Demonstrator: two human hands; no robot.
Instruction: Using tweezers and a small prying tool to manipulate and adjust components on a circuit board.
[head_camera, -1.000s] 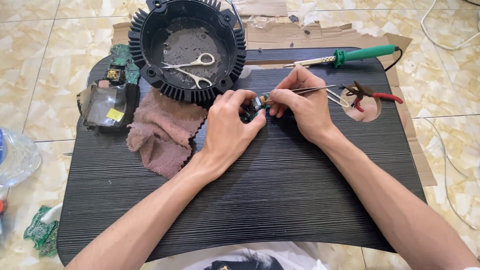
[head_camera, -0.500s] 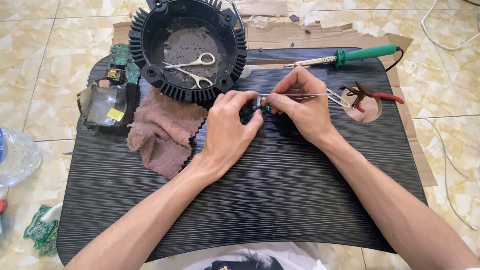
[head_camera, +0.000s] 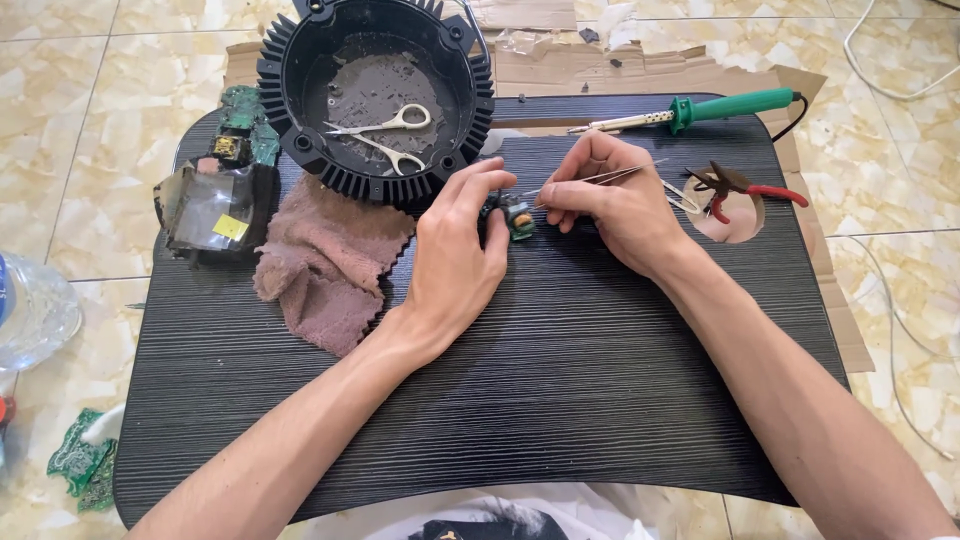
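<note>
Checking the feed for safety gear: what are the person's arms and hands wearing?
Nothing that shows. The left hand and right hand are bare, with no gloves, rings, watch or wristband visible. Both forearms are uncovered to the frame edge; no sleeves in view.

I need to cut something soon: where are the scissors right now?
In the head view the scissors lie inside the round black finned housing at the top of the lap table, up and left of the left hand.

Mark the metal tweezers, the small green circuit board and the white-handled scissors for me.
Metal tweezers (head_camera: 600, 177), head view, on the shaft jutting past the right hand's fingers.
Small green circuit board (head_camera: 519, 219), head view, on its part showing between the hands.
White-handled scissors (head_camera: 385, 138), head view, near the pivot, inside the round black housing.
</note>
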